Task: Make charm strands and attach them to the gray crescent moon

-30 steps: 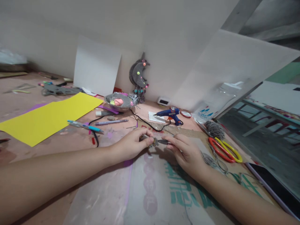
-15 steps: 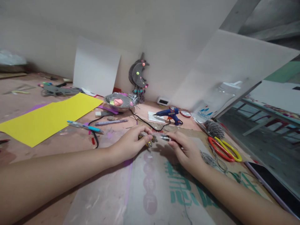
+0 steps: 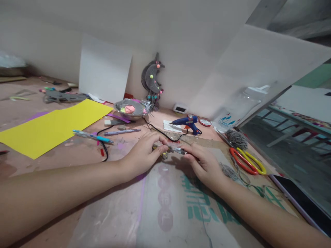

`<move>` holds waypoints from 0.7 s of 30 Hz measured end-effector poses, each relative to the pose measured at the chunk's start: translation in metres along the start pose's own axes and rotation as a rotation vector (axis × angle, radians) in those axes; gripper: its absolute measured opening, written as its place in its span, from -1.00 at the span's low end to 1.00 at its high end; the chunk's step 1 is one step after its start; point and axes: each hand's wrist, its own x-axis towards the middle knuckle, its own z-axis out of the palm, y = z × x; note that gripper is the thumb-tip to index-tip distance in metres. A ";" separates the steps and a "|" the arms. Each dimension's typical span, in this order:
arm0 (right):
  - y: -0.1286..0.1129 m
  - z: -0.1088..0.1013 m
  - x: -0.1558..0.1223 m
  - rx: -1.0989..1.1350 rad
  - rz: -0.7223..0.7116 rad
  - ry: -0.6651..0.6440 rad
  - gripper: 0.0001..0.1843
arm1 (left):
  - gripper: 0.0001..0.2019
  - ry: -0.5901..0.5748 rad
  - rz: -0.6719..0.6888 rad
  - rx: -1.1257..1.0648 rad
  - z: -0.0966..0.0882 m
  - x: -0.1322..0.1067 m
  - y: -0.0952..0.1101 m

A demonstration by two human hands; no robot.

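My left hand [image 3: 148, 151] is closed, thumb against fingers, on a small grey-and-yellow piece [image 3: 164, 155]. It is too small and partly covered to name. My right hand [image 3: 203, 159] is wrapped round a small metal-tipped tool [image 3: 179, 151], its handle mostly hidden in the palm. The tool's tip points left and meets, or nearly meets, the grey end of the piece. Both hands are above a printed plastic sheet [image 3: 155, 220] on the table.
Behind the hands lie a blue glue gun [image 3: 190, 123] and its black cord. Red-and-yellow-handled scissors [image 3: 244, 162], grey yarn [image 3: 236, 139] and a phone [image 3: 300, 198] are at right. Left are pens [image 3: 93, 136], yellow paper [image 3: 54, 129] and a bowl [image 3: 131, 111]. A moon ornament [image 3: 152, 81] leans on the wall.
The tool in my right hand has moved slightly left, closing the gap to the small piece. My left hand keeps its hold. The view has shifted slightly.
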 end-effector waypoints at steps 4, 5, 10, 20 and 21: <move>-0.001 0.001 0.001 0.005 -0.010 0.012 -0.73 | -0.90 0.011 0.019 0.018 -0.001 -0.001 0.001; -0.001 0.001 0.001 0.008 -0.010 0.010 -0.73 | -0.90 0.010 0.017 0.022 0.000 -0.001 0.001; 0.000 0.002 0.001 0.011 -0.015 0.010 -0.75 | -0.90 -0.021 0.003 -0.008 0.000 -0.002 -0.001; 0.000 0.002 0.000 0.012 0.003 0.006 -0.75 | -0.89 -0.023 -0.016 -0.046 0.000 -0.001 0.001; 0.001 0.002 0.000 0.014 0.001 0.005 -0.75 | -0.89 -0.020 -0.013 -0.041 0.000 -0.002 0.001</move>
